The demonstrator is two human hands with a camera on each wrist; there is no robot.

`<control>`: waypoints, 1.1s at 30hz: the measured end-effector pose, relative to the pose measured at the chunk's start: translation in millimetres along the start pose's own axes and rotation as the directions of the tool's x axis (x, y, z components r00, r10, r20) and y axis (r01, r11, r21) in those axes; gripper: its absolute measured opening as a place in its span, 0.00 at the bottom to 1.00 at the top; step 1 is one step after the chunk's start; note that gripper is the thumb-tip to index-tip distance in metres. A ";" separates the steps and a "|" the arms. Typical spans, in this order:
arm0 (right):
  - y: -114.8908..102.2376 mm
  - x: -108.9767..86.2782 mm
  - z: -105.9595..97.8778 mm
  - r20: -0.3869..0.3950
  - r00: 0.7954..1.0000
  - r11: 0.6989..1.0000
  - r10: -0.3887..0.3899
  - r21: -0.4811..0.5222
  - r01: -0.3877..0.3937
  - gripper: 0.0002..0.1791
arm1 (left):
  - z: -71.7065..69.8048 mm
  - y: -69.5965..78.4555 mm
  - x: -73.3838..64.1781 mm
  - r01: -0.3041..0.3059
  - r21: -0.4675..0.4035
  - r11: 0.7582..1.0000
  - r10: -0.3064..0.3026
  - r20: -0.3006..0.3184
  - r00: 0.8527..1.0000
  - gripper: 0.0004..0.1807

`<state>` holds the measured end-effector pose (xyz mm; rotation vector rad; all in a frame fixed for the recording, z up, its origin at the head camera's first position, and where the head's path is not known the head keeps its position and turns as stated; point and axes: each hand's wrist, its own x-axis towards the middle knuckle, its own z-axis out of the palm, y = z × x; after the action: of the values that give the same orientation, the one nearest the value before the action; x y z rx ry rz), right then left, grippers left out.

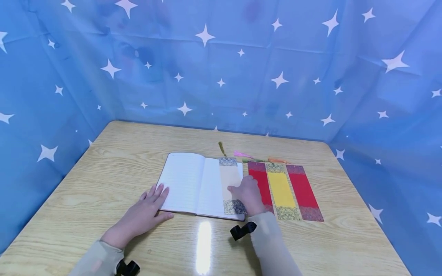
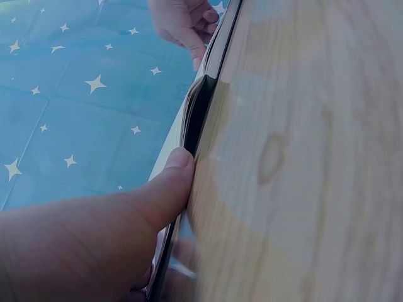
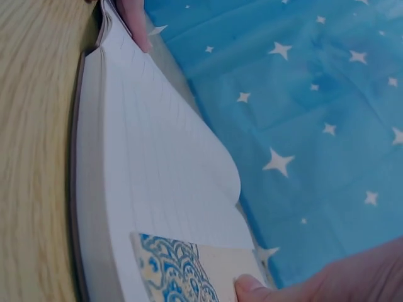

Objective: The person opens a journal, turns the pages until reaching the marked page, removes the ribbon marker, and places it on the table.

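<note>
An open notebook with lined white pages lies on the wooden table. On its left page rest the spread fingers of my left hand; in the left wrist view that hand's thumb lies against the lower edge of the book. A cream bookmark with dark blue lace-like ends lies along the right page, its olive tassel past the top edge. My right hand holds the bookmark's right side, thumb on its face and other fingers curled. Their tips are partly hidden.
Right of the notebook lie more bookmarks side by side: a red one, a yellow one and another red one. Pink, green and orange tassels show at their tops. A blue star-patterned cloth hangs behind the table.
</note>
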<state>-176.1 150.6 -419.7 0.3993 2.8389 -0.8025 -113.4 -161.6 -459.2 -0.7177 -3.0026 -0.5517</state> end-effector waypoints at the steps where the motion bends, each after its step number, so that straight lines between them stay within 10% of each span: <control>1: 1.3 0.5 -0.2 0.003 1.000 1.000 0.002 0.008 -0.002 0.32 | -0.2 0.0 0.1 0.000 0.001 1.000 0.000 0.002 1.000 0.45; 13: 15.7 3.3 -6.3 -0.013 1.000 0.985 -0.023 0.169 0.025 0.18 | 0.3 -0.6 -3.2 0.010 0.000 1.000 -0.010 0.004 1.000 0.45; 33: 57.8 13.1 -46.2 0.132 0.990 0.715 -0.042 0.696 -0.062 0.21 | 3.0 1.2 -1.5 0.002 -0.008 1.000 -0.002 -0.004 1.000 0.45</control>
<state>-175.2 225.3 -412.0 0.4189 2.2858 -1.8268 -111.4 -160.2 -461.8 -0.7129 -2.9994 -0.5649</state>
